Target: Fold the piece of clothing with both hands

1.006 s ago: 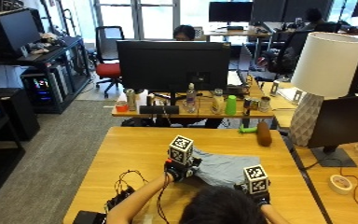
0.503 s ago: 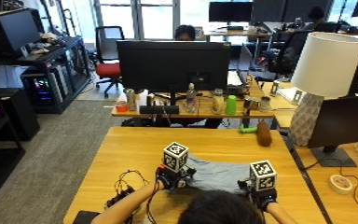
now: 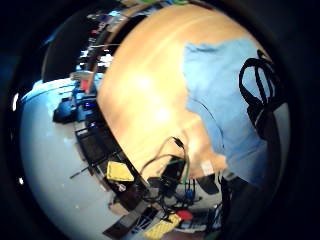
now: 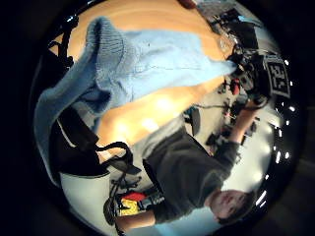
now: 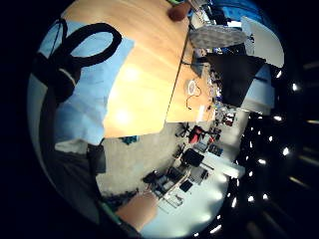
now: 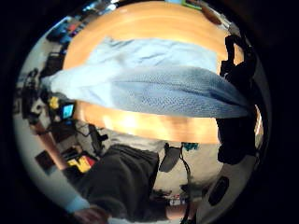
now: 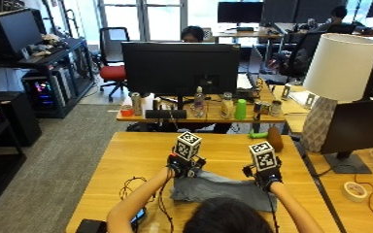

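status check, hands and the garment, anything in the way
Left hand and right hand each grip the blue-grey garment, an edge lifted off the wooden table. Nothing on the cloth.

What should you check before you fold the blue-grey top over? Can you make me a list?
1. Left hand holds the top's edge: ok, it grips the garment, and the thumb side palm view shows cloth lifted close to the palm.
2. Right hand holds the edge too: ok, cloth stretches right across its thumb side palm view.
3. Both hands at about the same height: ok.
4. Cloth spread flat with no bunching: cannot tell, the person's head hides part of it.
5. Bare table beyond the garment to lay the fold on: ok.
6. Black cable clear of the cloth: cannot tell, it lies near the left edge.
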`<action>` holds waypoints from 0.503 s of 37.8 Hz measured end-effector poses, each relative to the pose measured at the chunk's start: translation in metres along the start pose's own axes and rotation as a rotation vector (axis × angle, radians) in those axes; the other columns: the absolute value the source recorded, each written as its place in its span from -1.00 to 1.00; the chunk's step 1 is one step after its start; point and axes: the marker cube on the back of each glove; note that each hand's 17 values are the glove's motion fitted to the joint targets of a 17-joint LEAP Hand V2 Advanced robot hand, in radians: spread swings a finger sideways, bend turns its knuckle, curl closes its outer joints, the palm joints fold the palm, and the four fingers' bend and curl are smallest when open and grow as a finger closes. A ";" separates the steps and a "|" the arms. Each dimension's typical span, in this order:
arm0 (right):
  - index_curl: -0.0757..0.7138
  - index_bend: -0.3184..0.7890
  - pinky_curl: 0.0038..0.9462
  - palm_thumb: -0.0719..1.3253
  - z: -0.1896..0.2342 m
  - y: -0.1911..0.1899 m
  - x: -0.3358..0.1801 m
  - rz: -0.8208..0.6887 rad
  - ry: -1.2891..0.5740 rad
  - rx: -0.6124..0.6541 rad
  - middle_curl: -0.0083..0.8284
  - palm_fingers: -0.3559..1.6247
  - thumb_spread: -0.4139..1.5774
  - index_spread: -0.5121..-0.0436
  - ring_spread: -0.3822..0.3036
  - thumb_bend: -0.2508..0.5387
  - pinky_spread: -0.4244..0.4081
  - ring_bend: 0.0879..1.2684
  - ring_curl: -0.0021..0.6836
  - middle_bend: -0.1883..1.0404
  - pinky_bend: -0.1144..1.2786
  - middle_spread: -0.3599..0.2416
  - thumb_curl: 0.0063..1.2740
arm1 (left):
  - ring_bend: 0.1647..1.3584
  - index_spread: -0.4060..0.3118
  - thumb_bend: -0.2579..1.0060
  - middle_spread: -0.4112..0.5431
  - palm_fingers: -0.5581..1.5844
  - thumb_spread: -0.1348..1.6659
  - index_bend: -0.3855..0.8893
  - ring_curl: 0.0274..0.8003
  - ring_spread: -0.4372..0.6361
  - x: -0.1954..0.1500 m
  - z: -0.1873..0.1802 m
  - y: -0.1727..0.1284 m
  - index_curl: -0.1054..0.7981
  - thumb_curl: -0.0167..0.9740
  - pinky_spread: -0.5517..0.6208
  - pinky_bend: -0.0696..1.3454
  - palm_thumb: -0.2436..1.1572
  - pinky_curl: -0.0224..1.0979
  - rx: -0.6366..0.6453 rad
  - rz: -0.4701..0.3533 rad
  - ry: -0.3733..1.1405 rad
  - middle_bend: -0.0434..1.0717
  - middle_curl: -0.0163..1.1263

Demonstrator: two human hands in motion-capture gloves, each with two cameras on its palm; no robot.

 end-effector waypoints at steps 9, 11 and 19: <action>0.26 0.06 -0.20 0.64 -0.005 -0.046 -0.001 0.152 -0.077 -0.059 0.17 0.46 0.64 0.02 -0.52 -0.28 -0.47 -0.53 0.17 -0.19 -0.36 -0.41 -0.43 | -0.28 -0.64 -0.60 -0.81 0.63 -0.06 -0.12 0.21 -0.85 0.005 -0.007 -0.052 0.26 0.86 -0.67 -0.40 0.65 -0.17 0.091 -0.201 -0.164 -0.19 0.07; 0.28 0.08 -0.21 0.64 -0.005 -0.039 -0.002 0.184 -0.104 -0.056 0.15 0.45 0.64 0.01 -0.52 -0.29 -0.46 -0.60 0.15 -0.23 -0.37 -0.42 -0.43 | -0.27 -0.64 -0.60 -0.80 0.62 -0.03 -0.12 0.22 -0.85 0.001 -0.001 -0.060 0.27 0.87 -0.66 -0.43 0.65 -0.18 0.112 -0.221 -0.169 -0.19 0.08; 0.34 -0.01 -0.18 0.59 -0.001 -0.049 0.011 0.171 -0.211 0.138 0.01 0.23 0.67 0.00 -0.43 -0.39 -0.31 -0.65 0.16 -0.52 -0.38 -0.32 -0.47 | -0.31 -0.50 -0.63 -0.75 0.41 0.23 -0.29 0.21 -0.80 -0.014 -0.002 -0.062 0.18 0.75 -0.57 -0.51 0.52 -0.20 0.292 -0.304 -0.145 -0.29 0.07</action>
